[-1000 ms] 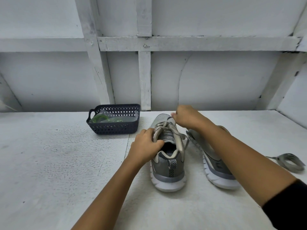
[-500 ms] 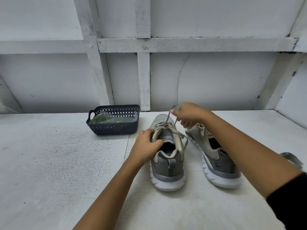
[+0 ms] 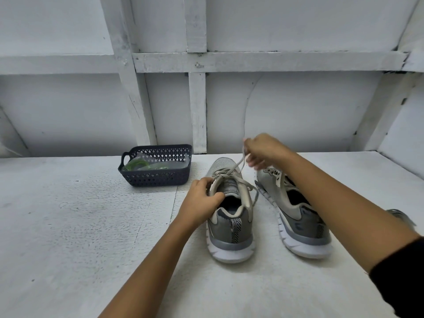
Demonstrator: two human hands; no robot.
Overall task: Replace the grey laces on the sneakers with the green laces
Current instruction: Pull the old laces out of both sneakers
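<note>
Two grey sneakers stand heel-toward-me on the white table. My left hand [image 3: 203,199] grips the collar of the left sneaker [image 3: 230,228] at its left side. My right hand [image 3: 263,149] pinches the grey lace [image 3: 237,165] and holds it raised above that shoe's toe, the lace running taut down to the eyelets. The right sneaker [image 3: 296,214] has no lace in it and lies partly under my right forearm. Green laces [image 3: 137,164] in clear wrapping lie inside the dark basket [image 3: 158,179] at the back left.
A removed grey lace [image 3: 400,215] lies on the table at the far right, mostly hidden by my right arm. A white wall with wooden battens [image 3: 197,111] rises right behind the table. The white table [image 3: 80,226] stretches out to the left.
My right hand has risen up and away from the left sneaker's toe, drawing the grey lace out longer. My left hand has kept its grip on the collar.
</note>
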